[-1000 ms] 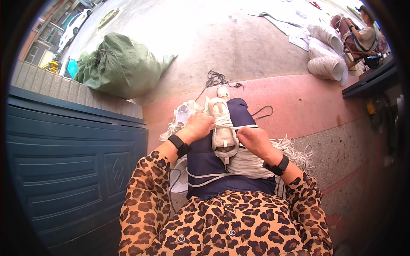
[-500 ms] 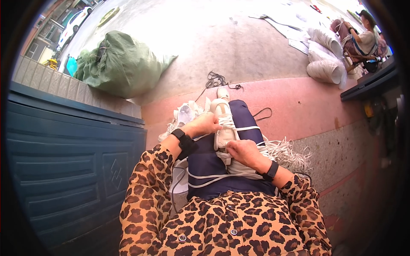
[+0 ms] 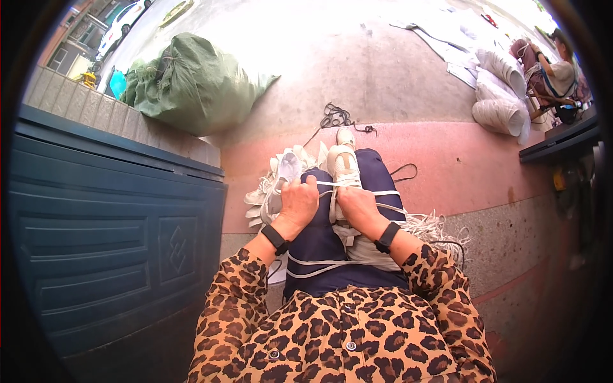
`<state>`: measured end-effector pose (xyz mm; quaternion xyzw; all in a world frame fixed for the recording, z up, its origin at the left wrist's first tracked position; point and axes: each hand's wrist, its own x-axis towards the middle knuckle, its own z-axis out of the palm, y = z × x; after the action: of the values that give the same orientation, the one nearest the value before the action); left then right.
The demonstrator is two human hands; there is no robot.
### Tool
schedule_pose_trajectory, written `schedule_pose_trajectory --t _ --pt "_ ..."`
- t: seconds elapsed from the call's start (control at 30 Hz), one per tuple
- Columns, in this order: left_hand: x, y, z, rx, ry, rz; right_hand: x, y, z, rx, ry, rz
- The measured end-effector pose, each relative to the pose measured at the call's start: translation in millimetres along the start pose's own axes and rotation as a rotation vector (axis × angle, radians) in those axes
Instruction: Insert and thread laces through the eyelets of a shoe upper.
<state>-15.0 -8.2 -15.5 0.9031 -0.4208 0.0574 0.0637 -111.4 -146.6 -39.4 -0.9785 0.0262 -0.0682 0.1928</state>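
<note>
A white-and-beige sneaker [image 3: 347, 167] rests between my thighs, its toe pointing away from me. My left hand [image 3: 299, 203] is closed in a pinch to the left of the shoe. From it a white shoelace [image 3: 327, 184] runs taut across to the sneaker. On the shoe's laced part my right hand [image 3: 357, 205] is closed, its fingers curled at that lace; the fingertips are partly hidden. Other lengths of white lace cross my dark blue trousers [image 3: 317, 246]. A thick bundle of white laces [image 3: 429, 231] lies by my right thigh.
Several more white shoes [image 3: 260, 195] are heaped left of my legs. A dark tangled cord [image 3: 338, 117] lies on the floor ahead. A green sack [image 3: 191, 83] stands far left, above a blue panelled door [image 3: 115, 236]. White rolled bundles [image 3: 500, 108] and a seated person [image 3: 557, 76] are far right.
My left hand has moved left and nearer to me, drawing the lace out from the shoe. My right hand has risen from the shoe's near end onto its laced part. The view has shifted slightly.
</note>
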Motion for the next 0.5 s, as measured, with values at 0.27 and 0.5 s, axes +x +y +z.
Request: schedule_pose_trajectory --t 0.27,0.5 --pt "3.8 9.3 -2.5 -0.076 0.109 -0.17 13.7 3.6 -26.1 -0.063 -0.305 -0.157" --pt "-9.9 -11.8 4.6 -0.201 0.014 -0.482 -34.2 79.2 -195.2 2.129 0.078 0.346"
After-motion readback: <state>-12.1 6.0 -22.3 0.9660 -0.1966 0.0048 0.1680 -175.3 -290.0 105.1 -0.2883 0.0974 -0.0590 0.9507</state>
